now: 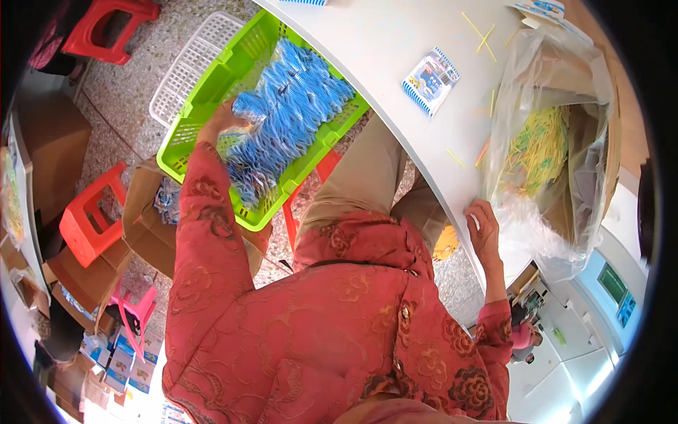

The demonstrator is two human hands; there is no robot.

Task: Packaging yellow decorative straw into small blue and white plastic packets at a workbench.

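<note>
A green plastic basket (181, 133) is tilted at my left, holding rows of blue-and-white packets (295, 92). My left hand (224, 119) reaches over its left rim and closes on the edge of the packets; the fingertips are partly hidden there. My right hand (483, 227) rests at the edge of the white table (395, 39), its fingers loosely bent and apart, with nothing visible in them. A single small blue-and-white packet (432, 79) lies on the table, beyond the reach of both hands.
A carton lined with a clear plastic bag (519, 85) stands at the right, with thin yellow and green sticks (537, 152) inside. A few loose sticks (486, 39) lie on the table. Red stools (92, 215) and an open cardboard box (145, 226) are at the left.
</note>
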